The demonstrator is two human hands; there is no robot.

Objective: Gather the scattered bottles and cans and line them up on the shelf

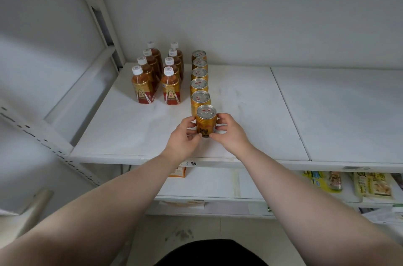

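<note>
A gold can stands upright near the front of the white shelf. My left hand grips its left side and my right hand grips its right side. Behind it, several more gold cans form a single line running to the back wall. Left of them, several brown tea bottles with white caps stand in two rows.
The shelf's right half is bare white board. A slanted metal upright borders the shelf on the left. Lower shelves hold an orange packet and yellow snack packets. Tiled floor lies below.
</note>
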